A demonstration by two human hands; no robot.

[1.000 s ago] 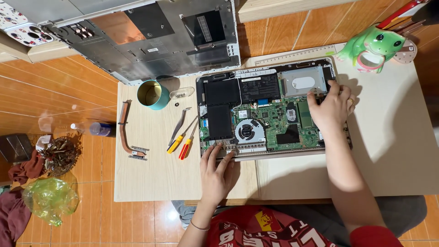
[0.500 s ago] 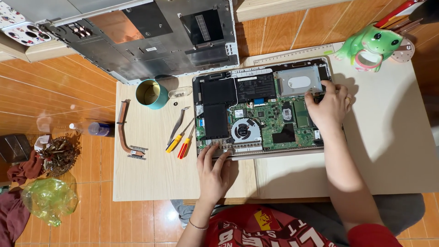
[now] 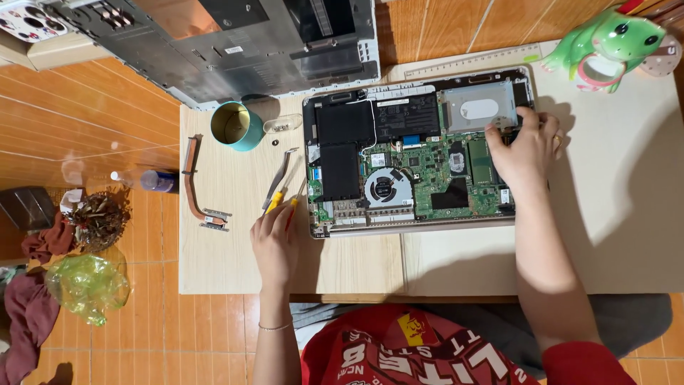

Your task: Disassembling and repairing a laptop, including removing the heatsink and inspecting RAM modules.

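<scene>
An opened grey laptop base (image 3: 417, 153), green circuit board and round fan exposed, lay on the pale wooden table (image 3: 228, 264). The left hand (image 3: 274, 239) had moved off the laptop's front edge to the yellow-handled pliers (image 3: 279, 191) just beside it, fingers curling onto the handles, grip unclear. The right hand (image 3: 526, 146) stayed pressed, fingers together, beside the silver drive bay (image 3: 477, 107). A teal tin cup (image 3: 236, 126) stood well apart; bare table remained on the right.

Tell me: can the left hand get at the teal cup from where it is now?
Probably yes. The left hand rests on the yellow-handled tools, and the teal cup stands further up the board with only the slim tweezers lying between; nothing tall blocks the way.
</scene>
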